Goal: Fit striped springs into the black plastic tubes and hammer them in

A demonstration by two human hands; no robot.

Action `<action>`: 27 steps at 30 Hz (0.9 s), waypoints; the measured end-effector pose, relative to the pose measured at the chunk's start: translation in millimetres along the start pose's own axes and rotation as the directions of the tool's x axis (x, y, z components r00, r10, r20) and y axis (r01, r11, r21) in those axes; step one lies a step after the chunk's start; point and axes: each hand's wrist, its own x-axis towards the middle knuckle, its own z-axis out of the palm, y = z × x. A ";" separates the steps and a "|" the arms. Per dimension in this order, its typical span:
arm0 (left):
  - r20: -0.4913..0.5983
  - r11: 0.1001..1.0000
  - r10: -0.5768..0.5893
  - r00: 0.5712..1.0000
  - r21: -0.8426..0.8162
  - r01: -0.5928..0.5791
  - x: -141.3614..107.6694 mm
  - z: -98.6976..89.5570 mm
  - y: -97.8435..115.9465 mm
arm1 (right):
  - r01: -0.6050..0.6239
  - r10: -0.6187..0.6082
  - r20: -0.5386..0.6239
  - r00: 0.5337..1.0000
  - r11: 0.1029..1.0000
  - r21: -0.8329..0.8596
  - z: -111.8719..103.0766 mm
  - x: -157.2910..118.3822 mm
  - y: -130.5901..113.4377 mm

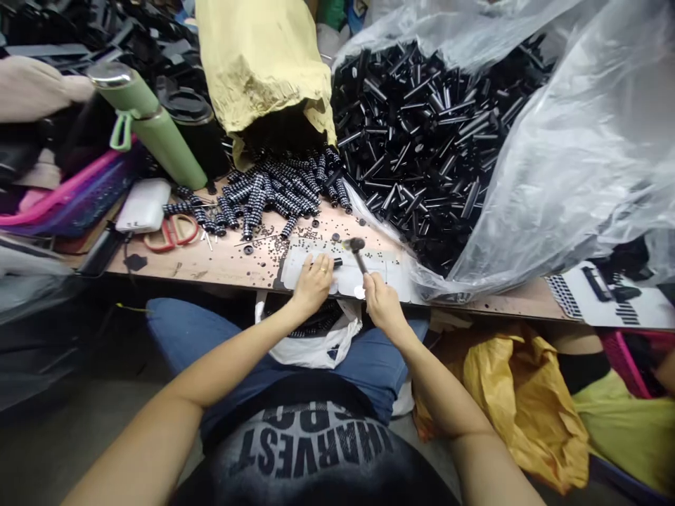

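My right hand [382, 301] is closed round the handle of a small hammer [356, 247], its dark head raised a little above a pale plate [398, 270] at the table's front edge. On the same plate rests my left hand [315, 281], its fingers gripping a short black tube [337, 263] whose end pokes out to the right. A white round piece [359, 292] lies between the two hands. Tiny dark beads [306, 242] are scattered just behind the plate. A white bag [316, 351] holding dark pieces sits open in my lap below.
Ribbed black rods [274, 190] spill from a yellow sack [264, 63]. A clear plastic bag [532, 190] full of black tubes [416, 133] stands right. Left are red-handled scissors [171, 233], a white box [143, 205] and a green flask [158, 130]. Another person's yellow clothing [627, 422] shows lower right.
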 end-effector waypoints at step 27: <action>0.018 0.664 -0.748 0.664 -0.004 0.748 146.2 -57.9 -119.2 | 0.006 -0.118 -0.274 0.954 0.925 -0.379 -10.9 103.0 69.7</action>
